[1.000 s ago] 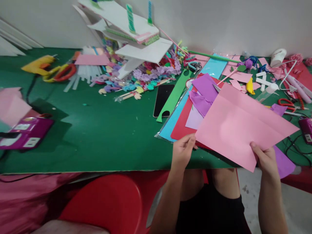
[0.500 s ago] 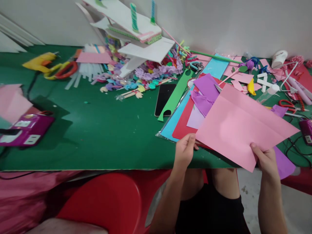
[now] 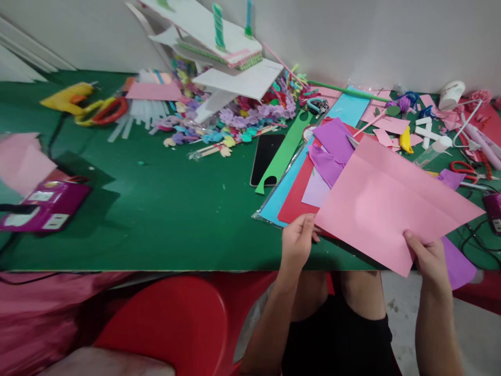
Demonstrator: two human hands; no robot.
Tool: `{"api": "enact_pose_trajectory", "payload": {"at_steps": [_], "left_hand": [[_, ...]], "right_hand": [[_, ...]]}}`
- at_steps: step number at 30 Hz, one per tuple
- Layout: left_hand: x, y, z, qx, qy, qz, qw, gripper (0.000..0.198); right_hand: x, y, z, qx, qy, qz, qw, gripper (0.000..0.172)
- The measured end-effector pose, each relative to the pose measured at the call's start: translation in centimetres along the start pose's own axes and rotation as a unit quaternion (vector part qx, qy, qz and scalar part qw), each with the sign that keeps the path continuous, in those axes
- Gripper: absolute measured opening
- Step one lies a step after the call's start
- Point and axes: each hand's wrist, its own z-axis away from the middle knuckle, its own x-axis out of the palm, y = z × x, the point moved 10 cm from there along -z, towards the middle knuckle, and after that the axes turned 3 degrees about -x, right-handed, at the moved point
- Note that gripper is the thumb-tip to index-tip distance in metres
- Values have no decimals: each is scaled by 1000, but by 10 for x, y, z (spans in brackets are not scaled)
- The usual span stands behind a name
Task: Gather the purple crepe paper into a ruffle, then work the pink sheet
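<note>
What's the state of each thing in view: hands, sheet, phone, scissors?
left hand: pinching the near left corner of the pink sheet
right hand: gripping the sheet's near right corner
pink sheet: held up flat over the table edge, crease lines show
black phone: lying flat, screen dark
red and yellow scissors: lying on the table, untouched
white cup: tipped on its side
stack of coloured sheets: flat on the table, partly under the pink sheet

Phone (image 3: 266,158) left of paper stack (image 3: 297,193); scissors (image 3: 462,168) far right.

Pink sheet (image 3: 391,203) hiding most of stacked coloured sheets (image 3: 291,190), purple device (image 3: 493,209) cut by right edge
</note>
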Motion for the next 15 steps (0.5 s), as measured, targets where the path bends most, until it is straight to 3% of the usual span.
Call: {"api": "enact_pose_trajectory", "payload": {"at_steps": [6, 9, 11, 13, 15], "left_hand": [[7, 13, 3, 17, -6, -6, 1000, 29], [6, 27, 5, 50, 28, -45, 997, 22], [0, 44, 3, 81, 39, -75, 993, 21], [-8, 67, -3, 111, 24, -118, 987, 21], [-6, 91, -13, 133, -59, -180, 973, 23]], "right_hand": [[8, -12, 1, -52, -30, 31, 998, 30], [20, -31, 14, -109, -141, 106, 978, 34], [32, -48, 34, -157, -288, 169, 929, 41], [35, -70, 60, -225, -433, 209, 848, 56], [29, -90, 81, -256, -549, 221, 765, 58]]}}
